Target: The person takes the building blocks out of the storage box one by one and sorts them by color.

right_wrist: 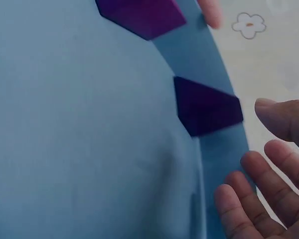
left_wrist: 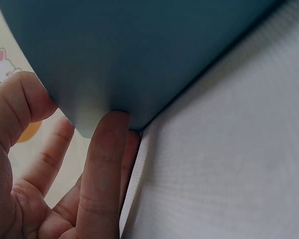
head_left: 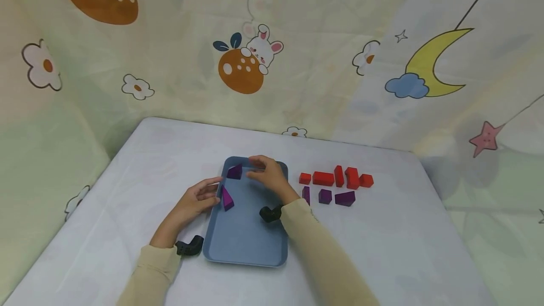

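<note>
A blue tray (head_left: pixel 250 240) lies on the white table. My left hand (head_left: pixel 196 202) is at its left side; in the left wrist view, the fingers (left_wrist: pixel 104 164) touch the tray's outer wall and a bent digit meets the rim. Over the tray's far end is my right hand (head_left: pixel 269 174), thumb and fingers apart with nothing between them. A dark purple block (head_left: pixel 235 172) with slanted sides sits in the far left corner, close to the right fingertips. Nearer to my left thumb, a brighter purple wedge-shaped block (head_left: pixel 227 198) lies along the left wall.
Right of the tray stands a row of several red blocks (head_left: pixel 323 178). In front of them are a thin purple block (head_left: pixel 306 195), a small purple block (head_left: pixel 325 196) and a longer purple block (head_left: pixel 345 198). A patterned cloth (head_left: pixel 318 60) hangs behind the table.
</note>
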Demonstrator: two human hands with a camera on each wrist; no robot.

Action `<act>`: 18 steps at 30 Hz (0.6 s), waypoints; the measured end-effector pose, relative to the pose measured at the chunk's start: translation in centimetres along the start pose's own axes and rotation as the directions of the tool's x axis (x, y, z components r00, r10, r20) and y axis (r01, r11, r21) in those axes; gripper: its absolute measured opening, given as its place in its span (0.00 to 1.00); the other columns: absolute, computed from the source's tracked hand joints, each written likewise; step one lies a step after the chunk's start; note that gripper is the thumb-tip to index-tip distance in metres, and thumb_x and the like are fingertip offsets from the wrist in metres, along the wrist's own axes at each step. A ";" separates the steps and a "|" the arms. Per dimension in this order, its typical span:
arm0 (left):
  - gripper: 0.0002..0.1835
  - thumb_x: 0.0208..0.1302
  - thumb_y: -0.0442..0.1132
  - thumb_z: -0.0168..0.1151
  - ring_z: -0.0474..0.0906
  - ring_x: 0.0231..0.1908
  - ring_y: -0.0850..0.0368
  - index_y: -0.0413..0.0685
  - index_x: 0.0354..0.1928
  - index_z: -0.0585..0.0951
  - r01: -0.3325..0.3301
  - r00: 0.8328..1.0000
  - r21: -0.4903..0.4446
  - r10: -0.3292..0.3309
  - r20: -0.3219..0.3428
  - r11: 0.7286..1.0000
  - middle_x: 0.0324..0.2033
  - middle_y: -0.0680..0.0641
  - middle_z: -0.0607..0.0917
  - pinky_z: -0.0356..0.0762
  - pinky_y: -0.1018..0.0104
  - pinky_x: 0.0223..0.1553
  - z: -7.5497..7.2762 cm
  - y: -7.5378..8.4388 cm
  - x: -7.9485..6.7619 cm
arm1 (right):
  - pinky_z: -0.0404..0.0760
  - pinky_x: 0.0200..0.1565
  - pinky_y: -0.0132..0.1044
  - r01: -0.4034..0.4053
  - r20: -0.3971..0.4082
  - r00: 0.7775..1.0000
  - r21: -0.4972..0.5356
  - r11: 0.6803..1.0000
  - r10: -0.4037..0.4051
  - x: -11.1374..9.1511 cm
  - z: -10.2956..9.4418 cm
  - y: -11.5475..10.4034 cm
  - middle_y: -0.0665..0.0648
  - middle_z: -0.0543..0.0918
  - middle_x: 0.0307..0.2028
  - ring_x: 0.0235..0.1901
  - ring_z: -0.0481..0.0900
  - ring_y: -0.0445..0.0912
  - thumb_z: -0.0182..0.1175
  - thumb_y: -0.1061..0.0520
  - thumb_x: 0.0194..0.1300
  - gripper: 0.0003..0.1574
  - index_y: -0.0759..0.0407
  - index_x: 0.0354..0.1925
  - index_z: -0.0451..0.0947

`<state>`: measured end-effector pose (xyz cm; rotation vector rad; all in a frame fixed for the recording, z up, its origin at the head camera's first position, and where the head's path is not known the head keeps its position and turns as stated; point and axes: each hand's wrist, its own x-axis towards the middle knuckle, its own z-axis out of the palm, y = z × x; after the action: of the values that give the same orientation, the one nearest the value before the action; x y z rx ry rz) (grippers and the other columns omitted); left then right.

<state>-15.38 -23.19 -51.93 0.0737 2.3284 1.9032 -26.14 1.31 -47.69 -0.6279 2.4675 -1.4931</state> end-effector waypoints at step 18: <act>0.35 0.72 0.32 0.67 0.78 0.67 0.31 0.37 0.79 0.69 -0.014 1.000 -0.003 0.014 0.009 1.000 0.72 0.25 0.73 0.84 0.55 0.57 -0.1 -0.1 0.0 | 0.84 0.60 0.50 -0.090 -0.090 0.993 -0.089 0.992 0.082 1.0 3.1 -0.7 0.62 0.90 0.56 0.58 0.88 0.56 0.74 0.58 0.71 0.20 0.63 0.58 0.86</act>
<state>-15.41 -23.28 -51.97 0.0976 2.3257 1.9085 -25.73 -1.93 -48.53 -0.4756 2.6059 -1.4096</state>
